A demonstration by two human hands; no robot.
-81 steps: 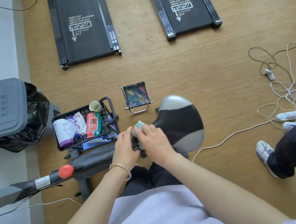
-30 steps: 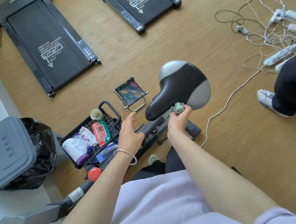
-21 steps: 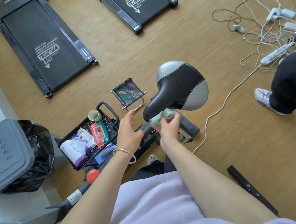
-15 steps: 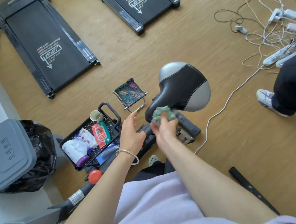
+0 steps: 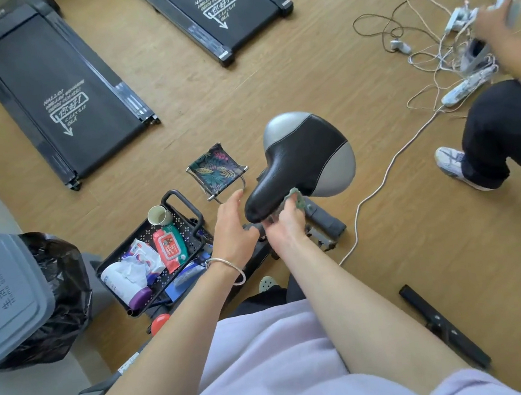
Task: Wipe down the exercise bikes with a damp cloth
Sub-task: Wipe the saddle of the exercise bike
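1. i saw the right hand (image 5: 284,227) gripping the green cloth (image 5: 294,198), pressed under the near edge of the bike seat (image 5: 303,160).
2. the left hand (image 5: 233,229) hung loose-fingered, holding nothing, just left of the seat's nose.

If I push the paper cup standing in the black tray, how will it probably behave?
The cup looks thin, open-topped and seemingly empty, so probably light and crushable. It stands upright near the tray corner, so it may tip.
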